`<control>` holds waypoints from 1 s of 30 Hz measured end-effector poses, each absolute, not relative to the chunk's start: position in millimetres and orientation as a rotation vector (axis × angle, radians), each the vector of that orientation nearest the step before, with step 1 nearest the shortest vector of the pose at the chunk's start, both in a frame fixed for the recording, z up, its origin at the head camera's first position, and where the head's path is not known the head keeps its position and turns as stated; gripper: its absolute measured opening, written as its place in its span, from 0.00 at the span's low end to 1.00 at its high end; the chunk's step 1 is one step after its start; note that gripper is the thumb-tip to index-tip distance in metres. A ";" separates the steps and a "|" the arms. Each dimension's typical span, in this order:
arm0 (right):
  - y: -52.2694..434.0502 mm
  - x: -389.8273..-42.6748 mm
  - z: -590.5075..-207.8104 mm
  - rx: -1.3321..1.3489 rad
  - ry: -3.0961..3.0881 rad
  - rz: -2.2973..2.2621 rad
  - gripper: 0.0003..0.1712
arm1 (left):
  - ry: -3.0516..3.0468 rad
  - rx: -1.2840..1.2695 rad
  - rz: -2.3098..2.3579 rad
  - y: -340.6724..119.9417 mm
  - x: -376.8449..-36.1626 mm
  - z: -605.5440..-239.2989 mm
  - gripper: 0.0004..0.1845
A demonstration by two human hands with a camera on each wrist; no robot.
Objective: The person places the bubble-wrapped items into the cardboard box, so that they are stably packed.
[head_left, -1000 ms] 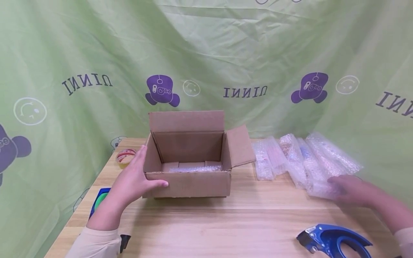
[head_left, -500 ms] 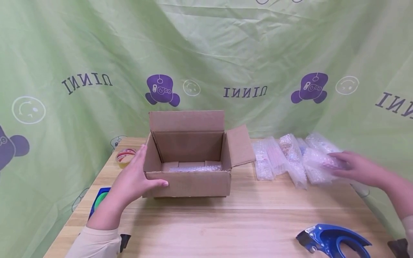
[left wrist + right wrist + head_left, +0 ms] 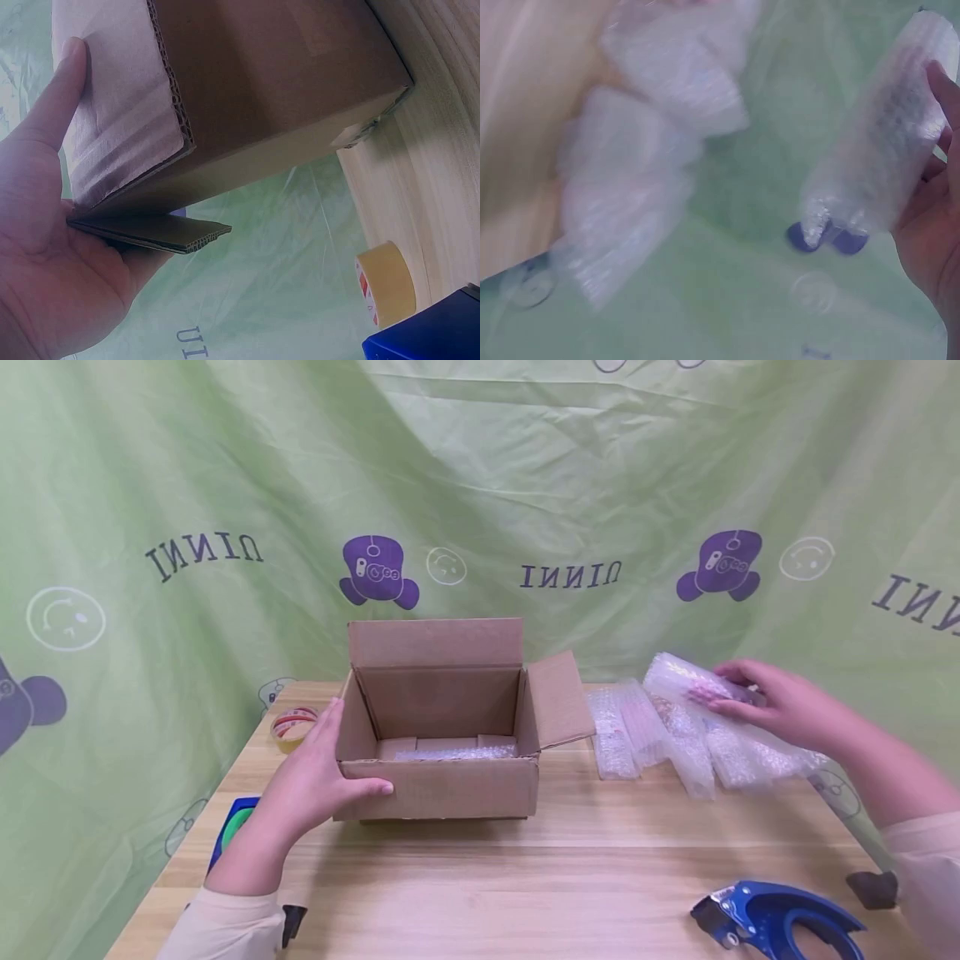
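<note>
- Above the row of bubble-wrapped packets (image 3: 675,739) on the right side of the table (image 3: 525,877), the right hand (image 3: 780,710) holds one bubble-wrapped bundle (image 3: 686,687), fingers curled around it.
- Its long axis lies nearly level, one end pointing toward the cardboard box (image 3: 442,735) (slightly raised on that side).
- At the box's left front corner, the left hand (image 3: 315,781) rests with straight fingers, thumb across the front wall.
- Near the table's front edge lies a blue tape dispenser (image 3: 772,922).
</note>
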State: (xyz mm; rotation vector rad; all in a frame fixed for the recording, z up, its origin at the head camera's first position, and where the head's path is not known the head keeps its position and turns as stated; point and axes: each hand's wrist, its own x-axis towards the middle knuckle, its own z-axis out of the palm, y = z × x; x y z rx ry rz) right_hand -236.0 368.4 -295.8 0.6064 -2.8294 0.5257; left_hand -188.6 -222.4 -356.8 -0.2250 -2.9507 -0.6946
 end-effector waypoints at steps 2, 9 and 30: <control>354.6 -237.7 -287.4 0.635 -2.812 0.537 0.25 | -2.950 -0.231 -0.691 -222.7 -189.1 -356.9 0.79; 300.8 -251.0 -267.3 0.715 -2.744 0.541 0.27 | -2.951 -0.230 -0.692 -223.0 -189.1 -356.7 0.79; 163.5 -286.2 -233.4 0.963 -2.620 0.480 0.28 | -2.949 -0.237 -0.702 -222.5 -187.0 -355.4 0.78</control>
